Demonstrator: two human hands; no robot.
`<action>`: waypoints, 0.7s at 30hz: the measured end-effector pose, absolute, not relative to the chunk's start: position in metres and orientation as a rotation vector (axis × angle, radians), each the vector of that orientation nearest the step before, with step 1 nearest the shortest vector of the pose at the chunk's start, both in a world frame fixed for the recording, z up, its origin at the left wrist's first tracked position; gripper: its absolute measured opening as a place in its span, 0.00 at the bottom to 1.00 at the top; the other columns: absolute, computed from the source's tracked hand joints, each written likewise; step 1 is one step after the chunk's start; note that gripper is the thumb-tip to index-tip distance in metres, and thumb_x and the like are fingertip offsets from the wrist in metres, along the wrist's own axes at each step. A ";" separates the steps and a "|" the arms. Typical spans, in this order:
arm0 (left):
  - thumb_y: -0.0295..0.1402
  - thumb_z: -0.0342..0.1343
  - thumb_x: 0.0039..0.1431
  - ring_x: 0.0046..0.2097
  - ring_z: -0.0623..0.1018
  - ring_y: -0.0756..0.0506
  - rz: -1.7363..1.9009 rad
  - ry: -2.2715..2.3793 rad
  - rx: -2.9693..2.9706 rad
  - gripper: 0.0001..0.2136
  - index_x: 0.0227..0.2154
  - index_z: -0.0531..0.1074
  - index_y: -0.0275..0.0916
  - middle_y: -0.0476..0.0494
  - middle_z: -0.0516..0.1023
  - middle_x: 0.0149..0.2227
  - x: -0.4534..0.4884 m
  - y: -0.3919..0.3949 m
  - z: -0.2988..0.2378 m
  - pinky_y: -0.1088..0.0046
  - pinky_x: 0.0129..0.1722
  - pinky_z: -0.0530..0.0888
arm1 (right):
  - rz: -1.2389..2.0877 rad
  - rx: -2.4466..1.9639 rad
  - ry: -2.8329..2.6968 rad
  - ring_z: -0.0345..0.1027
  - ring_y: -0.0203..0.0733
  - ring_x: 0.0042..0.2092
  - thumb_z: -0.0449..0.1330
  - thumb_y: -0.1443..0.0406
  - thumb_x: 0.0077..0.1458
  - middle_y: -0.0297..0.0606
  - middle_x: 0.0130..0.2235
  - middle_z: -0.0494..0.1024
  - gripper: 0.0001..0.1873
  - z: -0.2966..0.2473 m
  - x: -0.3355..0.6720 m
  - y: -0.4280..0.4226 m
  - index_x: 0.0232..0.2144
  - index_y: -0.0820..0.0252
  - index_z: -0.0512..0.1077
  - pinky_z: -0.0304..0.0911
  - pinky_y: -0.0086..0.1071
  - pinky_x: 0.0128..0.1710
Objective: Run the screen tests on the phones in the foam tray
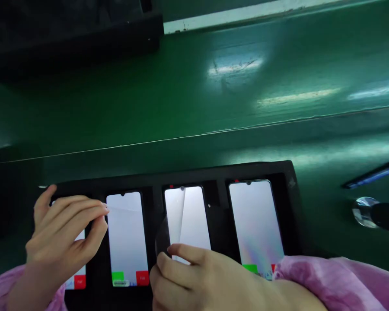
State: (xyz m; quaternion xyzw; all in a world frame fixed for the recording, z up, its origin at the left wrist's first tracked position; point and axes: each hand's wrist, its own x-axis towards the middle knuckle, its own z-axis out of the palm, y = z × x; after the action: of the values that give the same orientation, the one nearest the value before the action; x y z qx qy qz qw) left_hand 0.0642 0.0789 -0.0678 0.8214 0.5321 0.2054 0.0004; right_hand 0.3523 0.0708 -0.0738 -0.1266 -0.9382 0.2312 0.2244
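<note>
Several smartphones with lit pale screens lie in a row in a black tray (184,172). My right hand (207,280) pinches a thin clear film (162,235), which is lifted and curled over the left side of the third phone (194,220). My left hand (65,229) is over the first phone (80,270), covering much of it. Its thumb and fingertips close together at the upper left edge of the second phone (126,233); what they pinch, if anything, is too small to make out. A faint line crosses that screen's top.
The fourth phone (257,224) lies at the right, its lower corner behind my pink sleeve (337,280). A metal-ended black object (366,212) and a dark blue pen-like object (376,175) are at far right. A dark box-like object (74,39) stands back left on the green surface (181,99).
</note>
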 end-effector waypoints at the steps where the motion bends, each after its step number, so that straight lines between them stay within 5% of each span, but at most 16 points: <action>1: 0.24 0.62 0.60 0.33 0.82 0.43 0.653 1.648 2.624 0.07 0.32 0.75 0.44 0.50 0.83 0.30 0.064 0.081 -0.069 0.37 0.66 0.69 | 0.634 -0.397 -2.571 0.70 0.37 0.43 0.57 0.66 0.71 0.33 0.43 0.79 0.08 -0.072 0.354 0.073 0.39 0.58 0.76 0.65 0.32 0.43; 4: 0.23 0.65 0.58 0.32 0.81 0.44 0.671 1.593 2.709 0.07 0.32 0.76 0.43 0.50 0.83 0.29 0.062 0.084 -0.071 0.42 0.66 0.69 | 0.601 -0.634 -2.523 0.68 0.39 0.34 0.53 0.70 0.70 0.36 0.39 0.80 0.12 -0.061 0.363 0.086 0.36 0.60 0.75 0.64 0.36 0.32; 7: 0.23 0.66 0.57 0.33 0.81 0.44 0.676 1.604 2.678 0.07 0.33 0.77 0.43 0.49 0.83 0.30 0.058 0.083 -0.072 0.43 0.67 0.68 | 0.610 -0.845 -2.489 0.72 0.37 0.36 0.51 0.75 0.69 0.37 0.41 0.81 0.14 -0.044 0.379 0.112 0.38 0.62 0.75 0.68 0.34 0.33; 10: 0.23 0.66 0.58 0.34 0.81 0.45 0.706 1.596 2.665 0.07 0.33 0.77 0.42 0.48 0.83 0.31 0.056 0.081 -0.072 0.44 0.67 0.68 | 0.522 -1.113 -2.295 0.75 0.30 0.38 0.56 0.73 0.69 0.30 0.39 0.81 0.09 -0.029 0.394 0.140 0.39 0.59 0.76 0.69 0.25 0.37; 14: 0.23 0.67 0.57 0.34 0.81 0.45 0.730 1.554 2.692 0.07 0.33 0.77 0.42 0.47 0.83 0.30 0.053 0.080 -0.074 0.45 0.67 0.67 | 0.479 -1.196 -2.131 0.73 0.24 0.31 0.58 0.70 0.69 0.25 0.36 0.81 0.10 -0.018 0.403 0.165 0.41 0.51 0.77 0.66 0.21 0.29; 21: 0.25 0.66 0.57 0.34 0.82 0.44 0.678 1.608 2.663 0.07 0.32 0.77 0.44 0.50 0.84 0.30 0.048 0.077 -0.077 0.45 0.68 0.67 | 0.782 -0.675 -2.462 0.76 0.30 0.44 0.57 0.70 0.70 0.32 0.45 0.81 0.10 -0.029 0.377 0.132 0.37 0.55 0.76 0.73 0.23 0.44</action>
State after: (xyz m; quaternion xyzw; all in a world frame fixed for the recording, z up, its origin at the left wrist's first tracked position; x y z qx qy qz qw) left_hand 0.0480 0.0773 -0.0774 0.8363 0.5049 0.2128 -0.0211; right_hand 0.3766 0.1317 -0.0292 -0.2457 -0.8966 0.2849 0.2336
